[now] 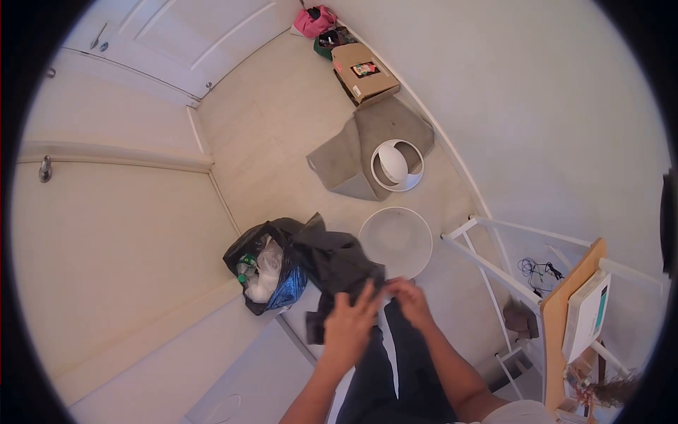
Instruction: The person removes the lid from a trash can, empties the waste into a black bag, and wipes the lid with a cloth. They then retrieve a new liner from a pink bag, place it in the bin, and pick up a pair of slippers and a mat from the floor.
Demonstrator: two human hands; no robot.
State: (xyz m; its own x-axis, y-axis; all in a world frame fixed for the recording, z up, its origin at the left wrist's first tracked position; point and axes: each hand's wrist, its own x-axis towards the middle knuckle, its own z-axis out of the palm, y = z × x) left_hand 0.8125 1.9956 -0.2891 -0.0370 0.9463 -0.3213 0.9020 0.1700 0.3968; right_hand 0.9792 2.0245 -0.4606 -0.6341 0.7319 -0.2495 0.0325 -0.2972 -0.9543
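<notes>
A crumpled black plastic bag [335, 261] hangs between my two hands in front of my legs. My left hand [351, 321] is at its lower right part, fingers bent against the plastic. Pinched together, the fingers of my right hand [412, 300] hold the bag's right edge. Left of it stands an open black bag of trash [284, 286] with a green-labelled bottle [246, 267] and white plastic inside. Just beyond my hands, a round white bin [397, 240] sits on the floor. Its white ring-shaped lid [417, 177] lies farther off on a grey mat [339, 159].
A cardboard box [364, 74] and a pink bag [316, 21] are by the far wall. White doors [120, 233] line the left side. At right stands a white-legged table [575, 283] with a white box [587, 314], and black cables [538, 274] lie behind its legs.
</notes>
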